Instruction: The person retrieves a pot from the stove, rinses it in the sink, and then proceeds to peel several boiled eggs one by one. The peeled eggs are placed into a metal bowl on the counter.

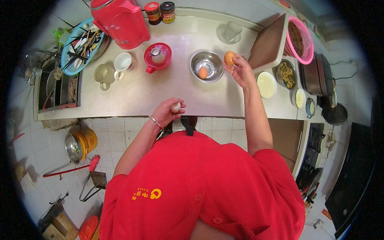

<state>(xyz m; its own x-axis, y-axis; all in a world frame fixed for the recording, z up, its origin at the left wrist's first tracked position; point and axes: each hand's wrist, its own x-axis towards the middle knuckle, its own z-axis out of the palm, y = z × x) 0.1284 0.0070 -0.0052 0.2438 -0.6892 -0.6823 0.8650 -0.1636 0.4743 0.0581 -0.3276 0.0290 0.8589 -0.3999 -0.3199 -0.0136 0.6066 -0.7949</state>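
My right hand (239,69) holds a brown egg (229,58) between thumb and fingers, just past the right rim of a stainless steel bowl (194,61). One more brown egg (203,72) rests inside that bowl, against its near-left wall. Close to the counter's front edge, my left hand (168,111) is curled around a pale egg (175,107); the fingers cover part of it. A red plastic handled vessel (150,64) stands left of the bowl, with a pale rounded thing in it that I cannot make out.
On the counter (168,90), a white mug (122,61) and glass mug (103,75) stand left, near a red thermos jug (123,27) and blue utensil basket (67,67). Rightward are a leaning tray (268,43), a white dish (266,85) and a bowl of food (286,74).
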